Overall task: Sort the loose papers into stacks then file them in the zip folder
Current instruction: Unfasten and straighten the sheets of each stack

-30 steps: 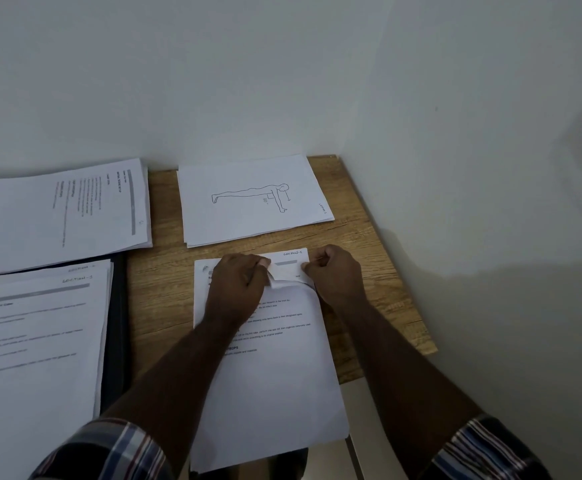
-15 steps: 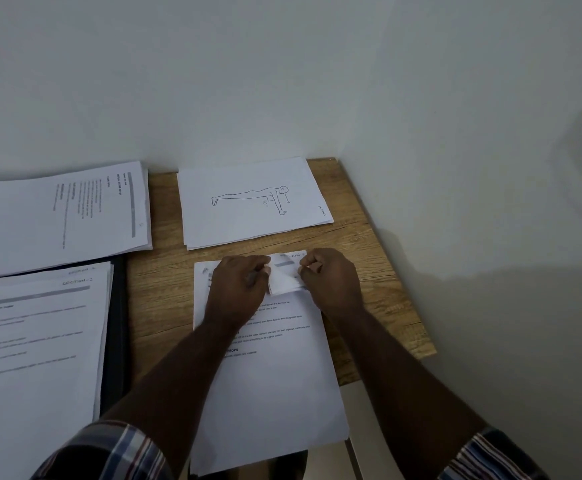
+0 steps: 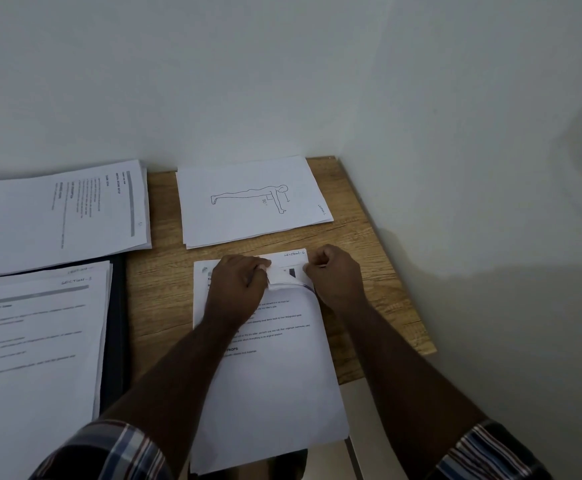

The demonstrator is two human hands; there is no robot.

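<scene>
Plaid sleeves (image 3: 109, 452) at bottom edge, both forearms reached fwd over the near paper stack (image 3: 275, 393), which overhung the front edge of the wood desk (image 3: 362, 237). L hand (image 3: 235, 289) lay knuckles-up on the stack's top left, fingertips curled and pinching the lifted, buckled top edge of the upper sheet (image 3: 284, 280). R hand (image 3: 334, 275) fisted at the top right corner, thumb and fingers pinching same sheet; corner under it marked "Section-6". Left of that, another text stack (image 3: 33, 341) lay on a dark zip folder (image 3: 118, 341), only its edge visible. Farther back: a sideways text stack (image 3: 57, 216) at left, and a stack w/ a plank-pose line drawing (image 3: 251, 202) near the wall corner (image 3: 334, 98), apart from the near stack.
</scene>
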